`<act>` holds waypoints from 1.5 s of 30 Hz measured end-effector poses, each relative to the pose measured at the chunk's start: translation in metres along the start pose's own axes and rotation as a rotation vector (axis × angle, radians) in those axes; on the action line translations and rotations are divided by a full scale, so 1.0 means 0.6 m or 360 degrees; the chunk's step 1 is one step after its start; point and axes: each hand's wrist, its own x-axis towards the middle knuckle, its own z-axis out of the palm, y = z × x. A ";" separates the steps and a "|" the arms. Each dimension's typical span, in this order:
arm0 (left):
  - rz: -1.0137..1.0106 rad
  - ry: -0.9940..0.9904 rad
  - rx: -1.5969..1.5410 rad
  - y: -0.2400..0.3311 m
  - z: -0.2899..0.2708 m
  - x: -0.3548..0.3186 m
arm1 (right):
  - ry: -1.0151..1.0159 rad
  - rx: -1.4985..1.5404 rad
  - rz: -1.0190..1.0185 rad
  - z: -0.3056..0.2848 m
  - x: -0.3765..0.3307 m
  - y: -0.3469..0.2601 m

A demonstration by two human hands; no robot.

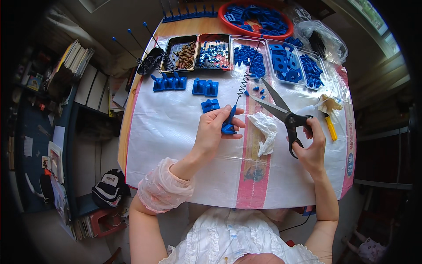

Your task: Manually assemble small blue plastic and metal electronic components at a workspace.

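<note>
Between the thumb and fingers of my left hand is a small blue plastic stand. A thin dark coiled wire rises from its pointed top and leans up to the right. My right hand is closed round the dark handles of a pair of scissors. Their blades are spread and point up to the left, close to the wire but seemingly apart from it. Small blue tips lie near the blade ends. A crumpled white tissue rests between my hands.
Trays of screws, nuts and blue parts line the back, before a red basin of blue pieces. Blue bases stand at the left, near coiled wires in a black holder. A yellow-handled tool lies right.
</note>
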 end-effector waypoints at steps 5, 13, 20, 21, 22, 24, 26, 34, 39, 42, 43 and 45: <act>0.0018 -0.0034 -0.0037 -0.004 0.002 0.003 | 0.0004 0.0003 -0.0007 0.000 -0.001 0.003; 0.0052 -0.0067 -0.0047 -0.009 -0.002 0.007 | 0.0000 0.0000 -0.0006 0.001 0.000 0.000; 0.0023 -0.0073 0.0168 -0.006 0.003 0.002 | -0.0056 -0.0032 -0.0008 0.004 -0.001 -0.001; 0.0021 -0.0089 0.0182 -0.005 0.001 0.002 | -0.0051 -0.0027 -0.0003 0.004 -0.001 -0.002; 0.0018 -0.0106 0.0196 -0.004 0.000 0.001 | -0.0045 -0.0022 0.0002 0.005 -0.001 -0.003; 0.0006 -0.0096 0.0167 -0.002 0.000 0.000 | -0.0036 -0.0016 0.0006 0.005 -0.001 -0.004; -0.0013 -0.0102 0.0124 0.000 0.001 -0.001 | -0.0029 -0.0012 0.0005 0.006 0.000 -0.003; 0.0008 -0.0152 0.0003 -0.012 -0.002 0.005 | -0.0078 -0.0016 -0.0021 0.006 0.000 0.000; 0.0045 -0.0155 -0.0120 -0.016 -0.003 0.007 | -0.0118 -0.0047 -0.0034 0.007 0.000 0.001; 0.0070 -0.0166 -0.0131 -0.012 -0.001 0.007 | -0.0144 -0.0080 -0.0061 0.008 -0.001 0.000; 0.0075 -0.0181 -0.0122 -0.009 0.000 0.006 | -0.0158 -0.0088 -0.0061 0.008 -0.001 -0.001; 0.0075 -0.0215 -0.0122 -0.008 0.001 0.005 | -0.0184 -0.0095 -0.0058 0.008 0.000 -0.003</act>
